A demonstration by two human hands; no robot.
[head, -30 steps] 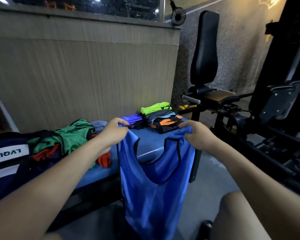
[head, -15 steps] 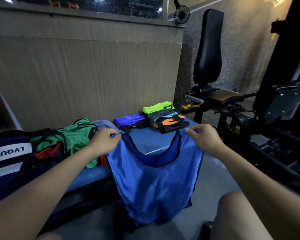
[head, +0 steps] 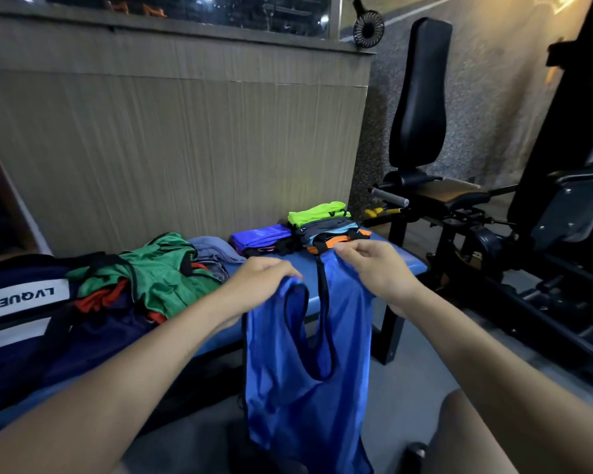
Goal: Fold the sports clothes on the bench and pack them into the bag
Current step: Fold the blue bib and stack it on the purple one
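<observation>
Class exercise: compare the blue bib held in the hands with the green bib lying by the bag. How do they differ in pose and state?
The blue bib hangs spread out below the bench edge, gripped at its shoulder straps by the left hand and the right hand; the green bib lies crumpled on the bench, untouched. The blue bib hangs alone; the green bib sits tangled with red cloth beside the bag. Both have black edging and are not yet folded.

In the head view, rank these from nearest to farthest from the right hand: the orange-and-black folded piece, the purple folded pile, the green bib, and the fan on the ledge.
From the right hand:
1. Orange-and-black folded piece, just beyond the fingertips.
2. Purple folded pile, further left on the bench.
3. Green bib, left, by the bag.
4. Fan, high on the ledge.
</observation>
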